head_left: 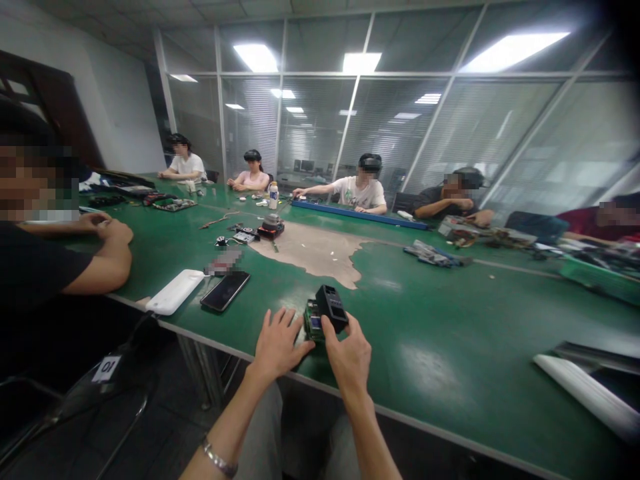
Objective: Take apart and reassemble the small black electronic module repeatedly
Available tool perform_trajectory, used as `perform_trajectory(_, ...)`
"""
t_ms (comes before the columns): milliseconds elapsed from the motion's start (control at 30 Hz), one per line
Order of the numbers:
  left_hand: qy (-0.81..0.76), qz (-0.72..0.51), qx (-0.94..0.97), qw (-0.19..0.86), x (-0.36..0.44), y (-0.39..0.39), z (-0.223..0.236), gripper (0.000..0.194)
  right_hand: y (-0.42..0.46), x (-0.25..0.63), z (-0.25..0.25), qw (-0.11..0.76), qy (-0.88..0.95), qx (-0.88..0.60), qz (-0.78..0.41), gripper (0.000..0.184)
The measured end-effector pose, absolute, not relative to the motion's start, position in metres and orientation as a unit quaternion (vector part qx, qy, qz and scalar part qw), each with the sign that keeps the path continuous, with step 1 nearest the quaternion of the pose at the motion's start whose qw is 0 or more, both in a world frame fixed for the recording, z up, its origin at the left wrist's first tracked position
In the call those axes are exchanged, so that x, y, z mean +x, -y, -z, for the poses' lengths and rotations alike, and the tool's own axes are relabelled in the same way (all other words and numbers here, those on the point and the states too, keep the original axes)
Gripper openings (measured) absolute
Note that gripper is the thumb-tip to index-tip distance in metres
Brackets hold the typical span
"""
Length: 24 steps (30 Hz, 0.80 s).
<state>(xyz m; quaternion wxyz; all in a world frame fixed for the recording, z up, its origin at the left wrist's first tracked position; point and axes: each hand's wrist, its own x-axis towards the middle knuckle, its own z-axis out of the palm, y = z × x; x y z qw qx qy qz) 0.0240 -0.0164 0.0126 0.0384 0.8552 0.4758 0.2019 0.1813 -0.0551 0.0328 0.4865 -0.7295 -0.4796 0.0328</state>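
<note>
My right hand [349, 350] grips a black plastic casing [331, 307] with openings in its face, thumb on the near side. The casing is tilted over a green circuit board [313, 320], whose right part it hides. Whether casing and board touch, I cannot tell. On the green table [440, 313], just left of the board, my left hand [280, 343] lies with its fingers spread and holds nothing. Its thumb reaches toward the board's near edge.
A dark phone [225, 291] and a white power bank-like block [176, 292] lie to the left. Beyond are a bare tan patch [320, 250], a black-and-red device [271, 227] and pliers-like tools [433, 255]. A white-edged frame [585, 380] is at right. Several people sit around the table.
</note>
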Motion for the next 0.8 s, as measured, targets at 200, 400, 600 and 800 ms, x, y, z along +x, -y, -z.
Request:
perform_trajectory(200, -0.478, -0.193, 0.856, 0.049, 0.021, 0.016, -0.012, 0.069, 0.051, 0.158, -0.036, 0.448, 0.498, -0.742, -0.021, 0.055)
perform_trajectory(400, -0.467, -0.189, 0.862, 0.053, 0.018, 0.014, -0.011, 0.074, 0.048, 0.153, -0.035, 0.399, 0.512, -0.761, -0.001, 0.049)
perform_trajectory(600, -0.468, -0.175, 0.865, 0.051, 0.018, 0.012, -0.01, 0.079, 0.049, 0.154, -0.026, 0.384, 0.529, -0.757, 0.012, 0.05)
perform_trajectory(800, -0.467, -0.171, 0.867, 0.04, 0.02, 0.012, -0.008, 0.083, 0.051, 0.159, -0.012, 0.379, 0.549, -0.745, 0.011, 0.044)
